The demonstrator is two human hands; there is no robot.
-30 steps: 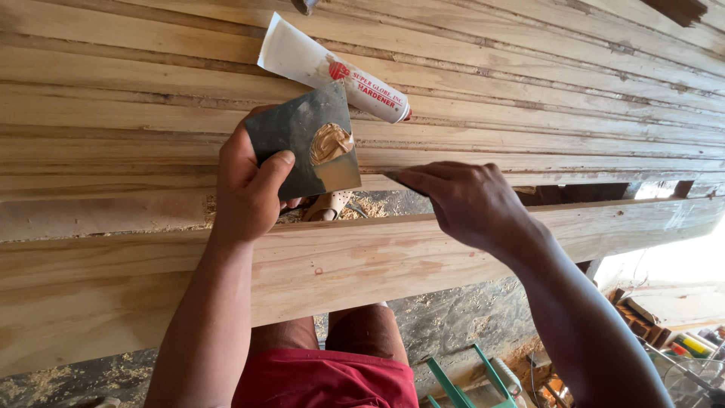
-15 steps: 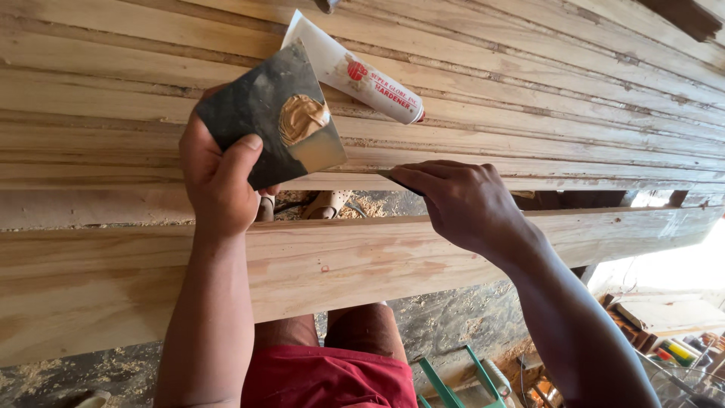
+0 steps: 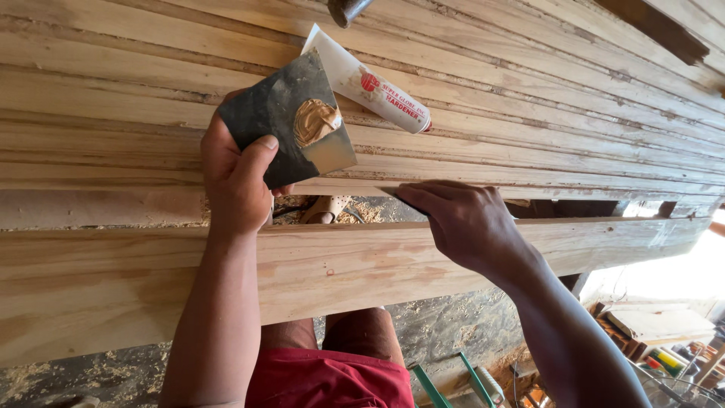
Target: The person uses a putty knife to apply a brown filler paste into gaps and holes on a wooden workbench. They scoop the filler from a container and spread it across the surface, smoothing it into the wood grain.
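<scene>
Head view: the dark card (image 3: pixel 276 121) carrying a tan dab of filler paste (image 3: pixel 316 121) has been lifted higher and swung leftward since a second ago, so that it is now held clear above the moulded wooden boards (image 3: pixel 113 98). It is clamped between thumb and fingers of the left hand (image 3: pixel 238 177). The white tube (image 3: pixel 370 87) lies on the boards just behind the card, more of it exposed than in the earlier frame.

The right hand (image 3: pixel 461 223) has hardly moved; it is pressed along a board's edge, fingers together around a thin blade (image 3: pixel 394 192). Judged from this, paste is being worked into the groove while the card waits. Below, red shorts (image 3: pixel 328 381) are seen.
</scene>
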